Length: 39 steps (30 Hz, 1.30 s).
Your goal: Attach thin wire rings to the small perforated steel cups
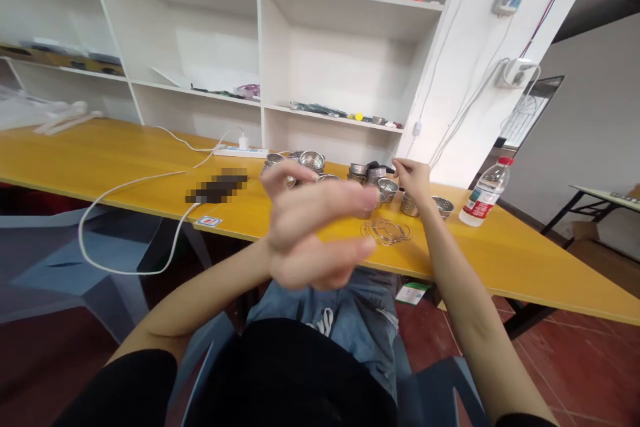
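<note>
Hanging nearest the eye, the left hand (323, 233) is blurred, its fingers parted and loosely curled, with nothing visible between them. Beyond it, the front edge of the table (520, 247) crosses above the lap (345, 303). Just in from that edge lie the wire rings (386, 232), a loose, overlapping bunch; their number cannot be told. They leave little margin on the near side.

Past the rings, the right hand (413, 177) is up over the cups (388, 188), thumb and finger closed together on what seems a thin wire (392, 155), too fine to name surely. Some cups are stacked; one stands right of the forearm, and others, farther left, are partly hidden by the left hand. The work looks under way, with the bunch of rings yet to be dealt with; which cups are finished cannot be told.

Room for moving opens rightward, past the bottle (483, 195). Leftward, a white cable (131, 273) from a dark thing (220, 188) loops out over the front edge. At the back, a power strip (237, 152) and the shelves (345, 121) bound the reach.
</note>
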### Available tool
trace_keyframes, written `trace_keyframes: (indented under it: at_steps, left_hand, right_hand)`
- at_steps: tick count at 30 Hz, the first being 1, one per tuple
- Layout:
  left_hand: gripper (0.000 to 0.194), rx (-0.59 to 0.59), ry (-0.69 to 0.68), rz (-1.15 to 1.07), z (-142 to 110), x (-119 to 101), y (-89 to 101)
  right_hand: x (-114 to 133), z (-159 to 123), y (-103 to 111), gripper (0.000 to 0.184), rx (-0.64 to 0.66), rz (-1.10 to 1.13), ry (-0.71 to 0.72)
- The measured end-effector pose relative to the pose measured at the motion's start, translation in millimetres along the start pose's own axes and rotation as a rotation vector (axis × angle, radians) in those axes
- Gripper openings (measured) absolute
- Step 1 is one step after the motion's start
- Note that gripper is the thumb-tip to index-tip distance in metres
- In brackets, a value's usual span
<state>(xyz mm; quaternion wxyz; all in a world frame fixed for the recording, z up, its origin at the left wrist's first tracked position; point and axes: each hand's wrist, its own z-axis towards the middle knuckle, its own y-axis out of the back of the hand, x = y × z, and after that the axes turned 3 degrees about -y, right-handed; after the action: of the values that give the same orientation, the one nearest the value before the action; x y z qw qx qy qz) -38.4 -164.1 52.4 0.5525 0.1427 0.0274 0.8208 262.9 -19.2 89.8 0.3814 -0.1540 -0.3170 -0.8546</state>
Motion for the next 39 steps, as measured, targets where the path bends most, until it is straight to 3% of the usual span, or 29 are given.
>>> trace_keyframes:
  at_steps: [1, 2, 3, 5, 7, 9, 13, 18, 22, 28, 39]
  left_hand:
    - [0.036, -0.301, -0.142, 0.03, 11, 4, 2.2]
    - [0.034, -0.505, -0.256, 0.053, 19, 8, 2.0]
    - [0.032, -0.491, -0.244, 0.061, 26, 13, -1.1]
    - [0.029, -0.373, -0.215, 0.062, 27, 23, -14.7]
    - [0.03, -0.083, -0.097, 0.05, 15, 34, -34.9]
    - [0.03, 0.093, -0.019, 0.017, -5, 46, -56.0]
    - [0.04, 0.259, 0.076, 0.039, -31, 68, -87.7]
    - [0.049, 0.395, -0.019, 0.134, -24, 82, -116.4]
    - [0.056, 0.437, -0.053, 0.202, -23, 85, -132.9]
    - [0.066, 0.479, -0.04, 0.307, -44, 94, -126.2]
    - [0.061, 0.585, 0.107, 0.418, -47, 91, -126.9]
  right_hand:
    - [0, 1, -2, 0.047, 0.006, -0.02, 0.016]
    - [0, 1, -6, 0.045, 0.02, -0.053, 0.044]
    - [1, 1, -11, 0.042, 0.043, -0.095, 0.08]
    - [3, -1, -20, 0.034, 0.118, -0.178, 0.145]
    - [5, -5, -28, 0.029, 0.2, -0.233, 0.172]
    - [6, -9, -33, 0.026, 0.251, -0.246, 0.162]
    - [8, -13, -34, 0.028, 0.274, -0.215, 0.152]
    - [7, -12, -38, 0.014, 0.34, -0.24, 0.177]
    - [6, -11, -45, 0.011, 0.423, -0.312, 0.238]
    - [8, -17, -48, 0.03, 0.477, -0.363, 0.255]
    - [14, -19, -46, 0.025, 0.474, -0.46, 0.208]
